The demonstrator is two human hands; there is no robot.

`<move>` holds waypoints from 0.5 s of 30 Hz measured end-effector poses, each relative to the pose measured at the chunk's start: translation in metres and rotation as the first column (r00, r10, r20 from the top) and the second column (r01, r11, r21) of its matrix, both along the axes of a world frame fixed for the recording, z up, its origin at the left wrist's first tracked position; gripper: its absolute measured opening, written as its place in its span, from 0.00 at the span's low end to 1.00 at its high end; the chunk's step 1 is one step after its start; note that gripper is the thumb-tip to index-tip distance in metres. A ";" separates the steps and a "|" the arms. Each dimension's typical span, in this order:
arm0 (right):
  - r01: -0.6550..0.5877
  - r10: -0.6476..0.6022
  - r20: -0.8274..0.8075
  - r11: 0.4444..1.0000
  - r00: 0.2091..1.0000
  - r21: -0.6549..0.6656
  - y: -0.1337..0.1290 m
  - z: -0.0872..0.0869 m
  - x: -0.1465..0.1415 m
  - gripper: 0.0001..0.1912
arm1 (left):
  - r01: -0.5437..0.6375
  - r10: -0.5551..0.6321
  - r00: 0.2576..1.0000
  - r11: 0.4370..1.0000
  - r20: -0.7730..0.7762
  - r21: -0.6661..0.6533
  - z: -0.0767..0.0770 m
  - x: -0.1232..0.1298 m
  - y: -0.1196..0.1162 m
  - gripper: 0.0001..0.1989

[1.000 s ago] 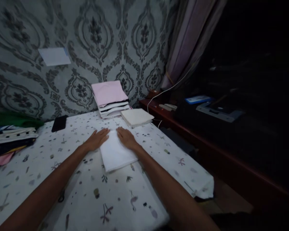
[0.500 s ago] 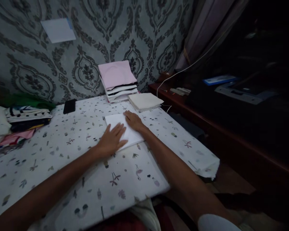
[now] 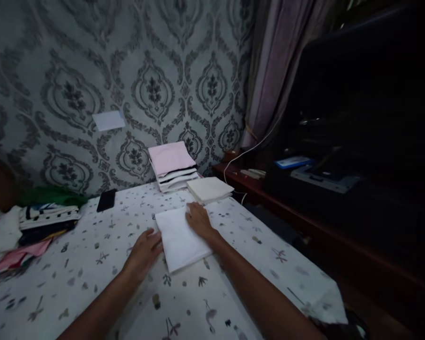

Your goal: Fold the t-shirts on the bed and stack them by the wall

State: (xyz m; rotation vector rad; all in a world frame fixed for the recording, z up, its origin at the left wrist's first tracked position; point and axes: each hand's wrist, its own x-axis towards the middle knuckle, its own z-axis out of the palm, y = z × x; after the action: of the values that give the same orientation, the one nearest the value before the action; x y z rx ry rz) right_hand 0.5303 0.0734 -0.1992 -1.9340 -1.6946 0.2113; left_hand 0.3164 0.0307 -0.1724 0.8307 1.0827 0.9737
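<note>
A white folded cloth (image 3: pixel 182 243) lies flat as a neat rectangle on a patterned sheet (image 3: pixel 127 278). My right hand (image 3: pixel 199 221) rests on its far right edge, palm down, with the fingers slightly bent. At the cloth's left edge is my left hand (image 3: pixel 144 248), fingers loosely apart and the tips at or just beside the edge; whether they touch it is hard to tell. Just beyond the right hand sits a cream folded cloth pile (image 3: pixel 210 189). Behind that, a stack of folded clothes (image 3: pixel 172 163) with a pink piece on top stands near the wall.
A black phone (image 3: pixel 106 200) lies at the far left of the sheet. More folded clothes (image 3: pixel 49 219) are heaped at the left edge. On the right runs a dark red wooden ledge (image 3: pixel 230 175) with a white cable (image 3: pixel 248 151). Paper (image 3: pixel 108 120) hangs on the wall.
My left hand has slid off the top of the white cloth to its left side. The right hand stays at the far right edge. The view has tilted up.
</note>
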 end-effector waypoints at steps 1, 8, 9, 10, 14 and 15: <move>0.005 -0.005 -0.015 1.000 1.000 0.010 -0.001 0.001 0.000 0.22 | 0.045 -0.042 0.998 0.998 0.047 -0.048 0.004 0.004 0.005 0.14; 0.022 -0.007 -0.265 0.998 0.964 0.053 -0.002 -0.001 0.006 0.24 | 0.108 -0.105 0.993 0.993 0.060 -0.041 0.005 0.036 0.021 0.26; 0.029 -0.009 -0.318 0.998 0.948 0.057 -0.001 -0.002 0.007 0.24 | 0.113 -0.112 0.992 0.993 0.057 -0.016 0.005 0.037 0.023 0.30; 0.039 -0.014 -0.374 0.997 0.927 0.060 0.000 -0.003 0.009 0.24 | 0.128 -0.129 0.990 0.992 0.050 0.009 0.007 0.037 0.025 0.33; 0.086 -0.038 -0.609 0.995 0.792 0.050 0.003 -0.002 0.013 0.27 | 0.278 -0.285 0.958 0.949 0.029 0.151 0.036 0.027 0.029 0.41; 0.091 -0.037 -0.661 0.995 0.750 0.047 0.004 -0.001 0.012 0.29 | 0.326 -0.335 0.942 0.926 0.019 0.191 0.047 0.024 0.030 0.43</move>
State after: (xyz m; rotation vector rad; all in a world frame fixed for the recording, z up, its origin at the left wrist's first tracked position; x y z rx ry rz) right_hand 0.5425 0.0774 -0.2002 -1.5795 -1.1322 0.7065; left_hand 0.3409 0.0610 -0.1256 1.0962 0.7810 0.8111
